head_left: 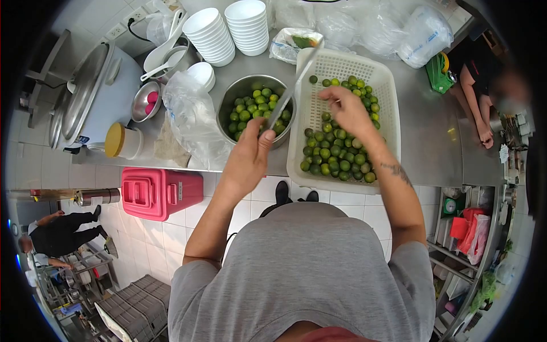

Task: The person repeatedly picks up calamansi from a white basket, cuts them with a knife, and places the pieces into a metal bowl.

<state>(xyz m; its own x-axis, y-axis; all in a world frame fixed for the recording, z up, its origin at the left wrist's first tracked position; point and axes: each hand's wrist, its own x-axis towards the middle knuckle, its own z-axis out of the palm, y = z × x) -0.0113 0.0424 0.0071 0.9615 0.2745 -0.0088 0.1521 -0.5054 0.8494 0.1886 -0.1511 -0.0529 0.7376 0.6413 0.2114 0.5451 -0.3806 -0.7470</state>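
My left hand [249, 157] is wrapped round the handle end of a long knife [292, 85], whose blade slants up and right over a steel bowl [223, 98] full of green limes [259, 102]. The blade tip reaches the left rim of a white perforated basket [294, 154]. Over that basket is my right hand [345, 108], its fingers bent above the limes [339, 151] inside. Whether those fingers pinch anything I cannot make out.
White bowls [209, 35] stand stacked behind the steel bowl. Plastic bags [196, 122] lie to the left, near a yellow-lidded tub [115, 140]. Below the counter is a pink bin [162, 192]. One person sits at the right; another is at the far left.
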